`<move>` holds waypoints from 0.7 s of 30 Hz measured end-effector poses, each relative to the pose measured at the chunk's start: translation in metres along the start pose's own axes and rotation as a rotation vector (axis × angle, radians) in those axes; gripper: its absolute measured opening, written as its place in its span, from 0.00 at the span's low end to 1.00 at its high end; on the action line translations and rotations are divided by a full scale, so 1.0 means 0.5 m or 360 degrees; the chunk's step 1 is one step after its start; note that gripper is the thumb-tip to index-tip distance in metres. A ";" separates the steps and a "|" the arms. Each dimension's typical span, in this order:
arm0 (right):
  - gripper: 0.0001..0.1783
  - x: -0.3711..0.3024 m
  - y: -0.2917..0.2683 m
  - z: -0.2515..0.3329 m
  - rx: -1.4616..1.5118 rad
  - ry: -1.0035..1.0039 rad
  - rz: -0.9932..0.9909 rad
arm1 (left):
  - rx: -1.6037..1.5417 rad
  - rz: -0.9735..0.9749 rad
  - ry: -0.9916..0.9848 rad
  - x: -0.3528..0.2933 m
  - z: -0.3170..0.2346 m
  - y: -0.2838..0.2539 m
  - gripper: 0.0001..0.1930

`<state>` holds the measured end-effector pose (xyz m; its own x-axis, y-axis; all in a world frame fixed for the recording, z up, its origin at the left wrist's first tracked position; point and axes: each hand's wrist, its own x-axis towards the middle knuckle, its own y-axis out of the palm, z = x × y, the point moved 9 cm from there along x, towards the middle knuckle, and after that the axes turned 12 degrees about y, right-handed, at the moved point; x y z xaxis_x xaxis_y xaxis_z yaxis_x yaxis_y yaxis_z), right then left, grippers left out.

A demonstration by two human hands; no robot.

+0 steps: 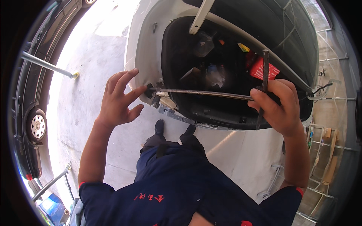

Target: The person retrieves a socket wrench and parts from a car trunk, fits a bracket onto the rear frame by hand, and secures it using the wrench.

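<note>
My right hand (281, 103) is closed around the junction of a long T-handled metal rod (211, 93). Its dark crossbar (266, 62) sticks out above and below my fingers. The rod runs left across the open trunk (200, 107) of a light-coloured car and ends at a small dark fitting (150, 90) by the trunk's left rear corner. My left hand (120, 98) is beside that end with its fingers spread. Its index fingertip reaches the fitting; whether it presses on it I cannot tell.
Inside the trunk are a red printed packet (264, 69) and clear plastic bags (215, 75). A pale metal bar (201, 17) crosses its upper edge. A dark car (34, 101) stands at the left near metal poles (49, 64). Racks with cardboard (331, 169) stand at the right.
</note>
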<state>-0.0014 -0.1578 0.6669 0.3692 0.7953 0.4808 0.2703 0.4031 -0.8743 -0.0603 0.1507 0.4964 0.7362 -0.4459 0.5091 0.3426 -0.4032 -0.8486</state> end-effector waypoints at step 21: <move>0.24 0.088 0.065 -0.002 -0.0337 -0.0075 0.0238 | 0.0140 -0.0117 -0.0478 0.027 0.000 0.066 0.17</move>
<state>0.0243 -0.1102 0.6599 0.3788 0.8610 0.3395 0.3978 0.1797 -0.8997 -0.0392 0.1312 0.4751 0.8424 -0.1571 0.5155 0.4410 -0.3489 -0.8269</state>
